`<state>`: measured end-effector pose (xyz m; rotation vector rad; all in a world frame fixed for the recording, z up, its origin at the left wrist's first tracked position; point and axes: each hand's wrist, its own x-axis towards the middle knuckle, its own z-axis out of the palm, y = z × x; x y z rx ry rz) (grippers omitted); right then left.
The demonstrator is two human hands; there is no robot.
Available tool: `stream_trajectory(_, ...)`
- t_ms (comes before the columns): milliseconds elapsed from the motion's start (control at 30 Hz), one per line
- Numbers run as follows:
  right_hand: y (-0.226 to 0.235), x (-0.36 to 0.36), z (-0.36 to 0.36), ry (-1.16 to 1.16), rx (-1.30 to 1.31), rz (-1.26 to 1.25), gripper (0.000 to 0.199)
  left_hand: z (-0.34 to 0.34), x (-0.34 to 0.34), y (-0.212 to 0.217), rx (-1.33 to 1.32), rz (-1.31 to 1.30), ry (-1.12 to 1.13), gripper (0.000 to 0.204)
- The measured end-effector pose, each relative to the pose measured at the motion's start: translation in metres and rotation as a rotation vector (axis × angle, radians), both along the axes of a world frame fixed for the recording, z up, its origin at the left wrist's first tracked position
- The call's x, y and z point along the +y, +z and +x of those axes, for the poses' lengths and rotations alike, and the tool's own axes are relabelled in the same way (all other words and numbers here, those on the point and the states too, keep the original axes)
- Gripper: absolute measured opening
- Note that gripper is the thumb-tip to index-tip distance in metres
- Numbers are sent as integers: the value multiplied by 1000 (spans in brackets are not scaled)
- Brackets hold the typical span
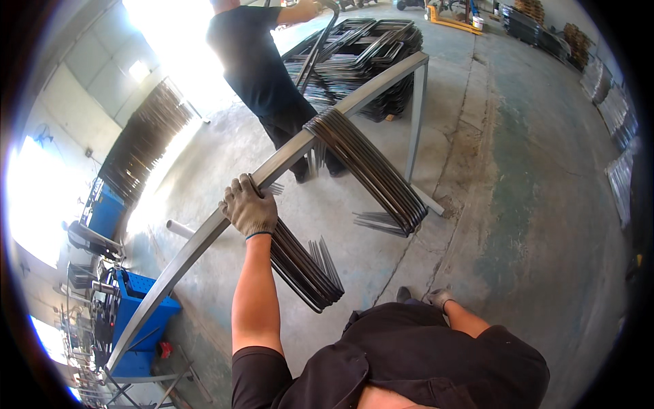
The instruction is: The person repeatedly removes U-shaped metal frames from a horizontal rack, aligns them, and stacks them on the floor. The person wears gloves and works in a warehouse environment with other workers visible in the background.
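Note:
My left hand (251, 206), in a grey-brown work glove, is closed over the top of a bundle of bent metal rods (303, 266) where they hang on a grey metal rail (279, 162). Its fingers curl over the rods and the rail; the grip's underside is hidden. Farther along the rail hangs a second bundle of bent rods (371, 174), apart from my hand. My right hand (439, 298), gloved too, hangs low beside my body and is nearest to my own clothing and the floor. Its fingers are too small and partly hidden to read.
A person in dark clothes (248, 65) stands beyond the rail, holding a bent metal frame (317, 51). Behind lies a large stack of metal frames (381, 51). A leg (417, 123) props the rail's far end. Blue equipment (139, 313) stands at left; a yellow pallet jack (453, 22) is far off.

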<state>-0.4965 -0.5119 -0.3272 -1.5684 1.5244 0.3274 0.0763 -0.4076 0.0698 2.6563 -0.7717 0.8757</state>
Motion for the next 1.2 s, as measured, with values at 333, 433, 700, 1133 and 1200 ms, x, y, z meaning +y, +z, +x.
stream_trajectory(333,0,-4,-6,24,9,10,44,-3,-4,4,8,3,-7,50)
stream_trajectory(433,2,-4,-4,-46,-42,82,43,-1,-2,1,-17,12,5,47)
stream_trajectory(700,12,-2,-5,-1,-56,38,41,-3,-6,7,48,11,-12,54)
stream_trajectory(1133,-27,-8,-15,65,14,83,56,1,-3,-4,-33,-12,-26,59)
stream_trajectory(1200,-33,-7,-15,41,-7,80,53,0,-4,-4,-18,-15,-25,59)
